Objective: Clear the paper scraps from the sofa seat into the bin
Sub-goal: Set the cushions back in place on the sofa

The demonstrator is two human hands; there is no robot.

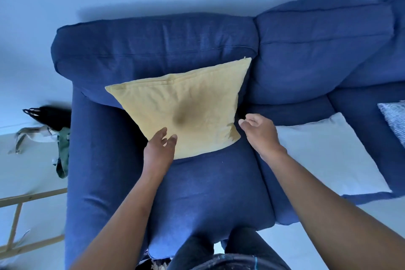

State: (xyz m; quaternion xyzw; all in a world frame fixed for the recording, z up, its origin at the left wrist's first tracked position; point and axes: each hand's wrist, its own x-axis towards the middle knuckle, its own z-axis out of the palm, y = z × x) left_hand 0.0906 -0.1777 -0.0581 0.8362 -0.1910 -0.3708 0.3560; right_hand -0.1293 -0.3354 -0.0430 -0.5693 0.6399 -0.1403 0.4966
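A: Head view: my left hand (160, 149) and right hand (259, 132) reach over the blue sofa (153, 46) toward the yellow cushion (182, 107). Step?

B: Judging by the reach, I'm about to shift the cushion off the seat (210, 184) to check for scraps. No paper scraps visible anywhere on the seat. Maybe under the cushion, can't tell. Bin not in view either.

A: Hand state?

B: Left hand loosely spread, fingers over the cushion's near-left edge, touching or just above it, can't tell which. Right hand half curled, empty, just beside the cushion's near-right corner, not on it. Neither hand pinches anything.

A: Cushion pose?

B: Leans against the backrest, bottom edge on the seat. Tilted in view: one corner points up-right toward the gap between the two back cushions, the opposite side toward my left hand. Long axis runs roughly left-low to right-high across the seat. Dent in the middle.

A: Next move calls for?

B: My guess: grab both near corners, lift or tip it aside, likely toward the white cushion (328, 155) on the next seat. Then scan the fabric. One tiny pale speck near the seat's middle, too small to call.

A: Other stuff?

B: Bags on the floor, left (43, 129).
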